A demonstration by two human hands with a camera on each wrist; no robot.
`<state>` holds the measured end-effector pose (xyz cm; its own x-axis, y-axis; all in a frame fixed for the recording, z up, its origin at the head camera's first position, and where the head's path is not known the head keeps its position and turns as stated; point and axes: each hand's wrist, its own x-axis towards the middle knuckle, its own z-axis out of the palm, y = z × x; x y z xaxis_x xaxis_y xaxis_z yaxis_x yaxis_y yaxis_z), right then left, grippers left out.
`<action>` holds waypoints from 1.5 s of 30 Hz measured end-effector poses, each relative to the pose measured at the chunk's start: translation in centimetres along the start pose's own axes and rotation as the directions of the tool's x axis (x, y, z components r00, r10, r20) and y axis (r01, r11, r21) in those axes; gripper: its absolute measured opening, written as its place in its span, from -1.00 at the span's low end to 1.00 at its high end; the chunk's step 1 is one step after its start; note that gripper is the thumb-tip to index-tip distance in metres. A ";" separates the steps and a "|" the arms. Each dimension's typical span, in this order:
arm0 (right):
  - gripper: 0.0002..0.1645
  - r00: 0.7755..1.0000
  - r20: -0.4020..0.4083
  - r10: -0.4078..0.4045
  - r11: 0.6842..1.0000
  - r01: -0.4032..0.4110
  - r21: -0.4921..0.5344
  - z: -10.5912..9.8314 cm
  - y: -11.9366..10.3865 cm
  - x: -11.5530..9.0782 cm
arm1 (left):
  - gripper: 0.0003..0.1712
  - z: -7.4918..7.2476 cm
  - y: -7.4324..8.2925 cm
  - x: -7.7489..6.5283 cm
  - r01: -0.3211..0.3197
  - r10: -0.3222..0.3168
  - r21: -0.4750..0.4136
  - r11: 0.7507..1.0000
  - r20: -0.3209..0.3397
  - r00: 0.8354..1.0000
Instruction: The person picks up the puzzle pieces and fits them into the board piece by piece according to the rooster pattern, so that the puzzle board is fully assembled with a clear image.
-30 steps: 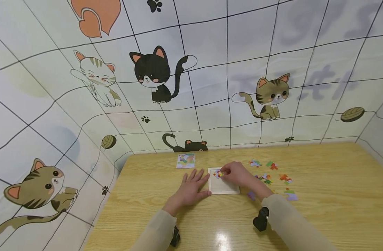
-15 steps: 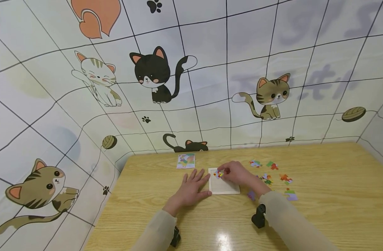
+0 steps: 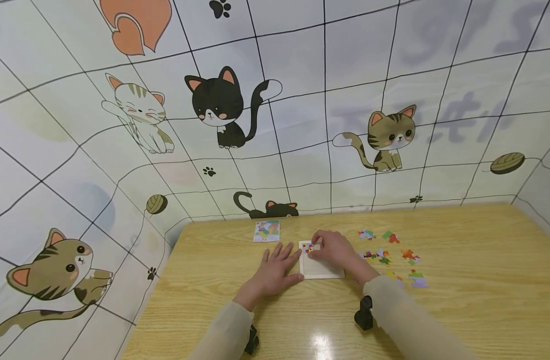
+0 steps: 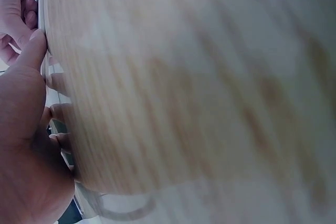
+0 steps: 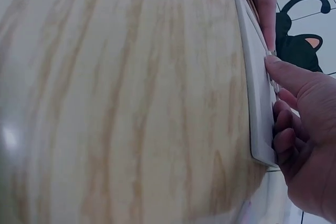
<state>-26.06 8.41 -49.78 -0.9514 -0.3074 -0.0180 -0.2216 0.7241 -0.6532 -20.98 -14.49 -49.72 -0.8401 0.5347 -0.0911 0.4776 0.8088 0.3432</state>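
Observation:
A white puzzle tray [image 3: 322, 270] lies on the wooden table, also seen edge-on in the right wrist view. In its far left corner is a colourful jigsaw piece [image 3: 307, 248], partly covered by fingers. My right hand [image 3: 339, 251] pinches this piece between thumb and forefinger, its other fingers curled over the tray. My left hand [image 3: 275, 272] lies flat on the table with fingers spread, the thumb and forefinger touching the tray's left edge. The left wrist view shows my left thumb [image 4: 32, 51] at the tray rim.
Several loose jigsaw pieces [image 3: 410, 256] are scattered to the right of the tray. A square picture card [image 3: 267, 231] lies behind my left hand. A cat-printed cloth wall [image 3: 302, 165] rises at the table's back edge [image 3: 437, 207].
My right hand has shifted left over the tray, and the jigsaw piece has moved left into the far left corner. The left hand stays put.

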 end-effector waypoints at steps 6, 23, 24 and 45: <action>-0.69 1.000 -0.020 -0.003 1.000 0.003 0.001 0.2 -0.1 0.0 | -0.20 -0.2 0.1 -0.1 -0.007 0.007 0.001 1.000 -0.006 1.000; -0.75 0.985 -0.035 -0.166 0.986 0.166 -0.015 0.2 0.8 -0.3 | -0.20 -0.2 0.1 -0.1 -0.009 0.009 0.006 1.000 0.003 1.000; -0.76 0.985 -0.037 -0.167 0.986 0.166 -0.021 0.2 0.7 -0.3 | -0.21 -0.3 0.1 -0.1 -0.007 0.007 0.006 1.000 0.004 1.000; -0.77 0.988 -0.044 -0.150 0.983 0.144 -0.110 0.6 0.2 -0.4 | -0.20 -0.1 -0.1 0.0 -0.006 0.006 0.006 1.000 0.009 1.000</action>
<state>-25.60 8.29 -50.32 -0.9159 -0.3851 0.1136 -0.3790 0.7358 -0.5612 -21.07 -14.55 -49.62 -0.8346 0.5421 -0.0976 0.4845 0.8068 0.3380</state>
